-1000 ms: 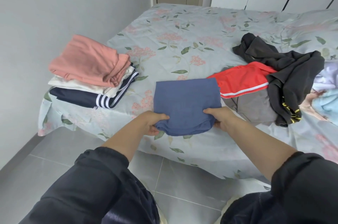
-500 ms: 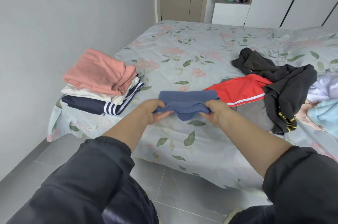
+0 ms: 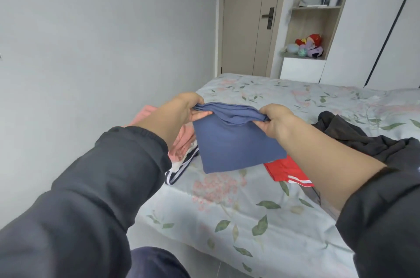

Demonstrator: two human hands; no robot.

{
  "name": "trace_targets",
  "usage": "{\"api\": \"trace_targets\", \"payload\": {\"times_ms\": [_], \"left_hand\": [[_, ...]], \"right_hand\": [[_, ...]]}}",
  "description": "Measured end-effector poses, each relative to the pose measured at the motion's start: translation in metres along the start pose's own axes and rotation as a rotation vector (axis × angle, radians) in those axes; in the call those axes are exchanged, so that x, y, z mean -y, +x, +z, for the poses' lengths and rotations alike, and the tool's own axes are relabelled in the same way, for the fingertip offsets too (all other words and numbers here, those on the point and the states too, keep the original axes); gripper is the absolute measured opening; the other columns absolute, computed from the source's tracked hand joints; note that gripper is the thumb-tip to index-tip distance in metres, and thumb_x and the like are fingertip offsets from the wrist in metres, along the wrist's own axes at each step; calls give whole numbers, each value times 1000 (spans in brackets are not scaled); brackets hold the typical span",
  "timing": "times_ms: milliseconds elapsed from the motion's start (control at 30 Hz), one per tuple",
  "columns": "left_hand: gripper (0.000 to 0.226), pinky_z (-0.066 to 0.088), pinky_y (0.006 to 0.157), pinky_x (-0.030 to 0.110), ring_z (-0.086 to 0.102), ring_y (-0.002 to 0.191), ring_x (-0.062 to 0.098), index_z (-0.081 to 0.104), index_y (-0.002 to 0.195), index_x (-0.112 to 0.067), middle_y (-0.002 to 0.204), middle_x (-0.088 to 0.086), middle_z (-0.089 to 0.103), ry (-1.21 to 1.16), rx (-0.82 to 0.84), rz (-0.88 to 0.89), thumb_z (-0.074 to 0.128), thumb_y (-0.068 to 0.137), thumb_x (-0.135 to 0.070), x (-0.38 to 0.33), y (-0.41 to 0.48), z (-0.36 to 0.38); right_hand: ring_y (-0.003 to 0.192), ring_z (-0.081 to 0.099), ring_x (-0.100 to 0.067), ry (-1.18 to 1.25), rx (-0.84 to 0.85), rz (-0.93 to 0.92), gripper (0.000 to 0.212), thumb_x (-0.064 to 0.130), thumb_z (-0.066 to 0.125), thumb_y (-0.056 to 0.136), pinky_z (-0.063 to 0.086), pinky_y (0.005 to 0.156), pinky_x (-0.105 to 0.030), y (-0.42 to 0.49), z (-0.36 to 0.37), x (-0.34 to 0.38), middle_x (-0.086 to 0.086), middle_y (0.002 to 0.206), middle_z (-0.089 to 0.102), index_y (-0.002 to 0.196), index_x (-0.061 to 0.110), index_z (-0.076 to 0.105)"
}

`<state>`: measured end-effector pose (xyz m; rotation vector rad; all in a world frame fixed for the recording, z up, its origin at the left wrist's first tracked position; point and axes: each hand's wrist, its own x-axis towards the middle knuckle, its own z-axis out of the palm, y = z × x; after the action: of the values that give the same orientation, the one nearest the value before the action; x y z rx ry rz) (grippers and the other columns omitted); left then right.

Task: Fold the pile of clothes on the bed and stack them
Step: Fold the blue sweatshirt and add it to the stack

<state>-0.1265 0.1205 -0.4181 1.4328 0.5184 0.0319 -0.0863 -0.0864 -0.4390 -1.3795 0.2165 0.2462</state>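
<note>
A folded blue garment hangs in the air above the bed. My left hand pinches its top left edge and my right hand pinches its top right edge. Behind my left forearm sits the stack of folded clothes, with a pink piece on top and a navy striped piece at the bottom; most of it is hidden. A red garment with white stripes lies under the blue one's right corner. A dark grey garment is heaped at the right.
A grey wall runs along the left side of the bed. A door and a shelf with plush toys stand behind the bed. White wardrobe fronts fill the back right.
Both hands have lifted the blue garment off the bed and carried it up and left toward the stack. The view has tilted upward.
</note>
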Motion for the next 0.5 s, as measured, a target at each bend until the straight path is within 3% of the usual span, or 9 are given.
{"api": "trace_targets", "payload": {"times_ms": [100,200,233,267,333,433,500], "left_hand": [[18,50,42,27,59,41,19,45,75,-6,72,10,54,94,-101,75,45,93,-2,-18,6,-17],[26,44,34,20,53,58,20,43,69,-8,68,8,48,80,-187,207,47,92,2,-44,13,-42],[20,46,41,18,55,67,22,48,73,-6,73,7,50,79,-208,272,49,91,2,-54,15,-54],[9,50,54,19,57,78,23,56,85,-4,81,7,55,89,-243,347,52,90,1,-64,16,-68],[28,48,74,21,55,91,21,60,117,-1,99,10,55,98,-297,487,56,89,0,-80,23,-98],[34,42,61,13,51,88,19,59,124,-4,104,10,53,120,-348,579,54,90,-2,-74,30,-144],[34,41,58,13,52,90,17,59,123,-6,105,8,55,143,-376,528,54,90,-3,-48,40,-171]], "right_hand": [[60,48,-20,103,-9,46,16,-9,37,93,46,33,-23,6,35,7,-11,73,46,91,0,50],[62,49,-20,55,11,16,34,-6,38,94,50,46,-26,13,78,17,-12,91,58,126,2,48],[63,50,-18,47,28,-40,41,-6,40,94,50,50,-24,16,93,24,-12,103,58,135,1,42],[66,51,-16,41,57,-115,46,-5,42,93,51,50,-22,18,108,31,-11,109,54,138,0,39],[67,52,-15,59,102,-243,50,-6,47,87,50,50,-23,19,140,40,-9,102,52,137,-1,40],[66,52,-18,148,115,-282,50,-10,49,84,46,57,-28,16,183,24,-5,85,55,132,2,47],[78,58,-23,181,117,-207,47,-13,48,83,47,63,-34,17,203,-15,-11,99,63,128,2,51]]}}
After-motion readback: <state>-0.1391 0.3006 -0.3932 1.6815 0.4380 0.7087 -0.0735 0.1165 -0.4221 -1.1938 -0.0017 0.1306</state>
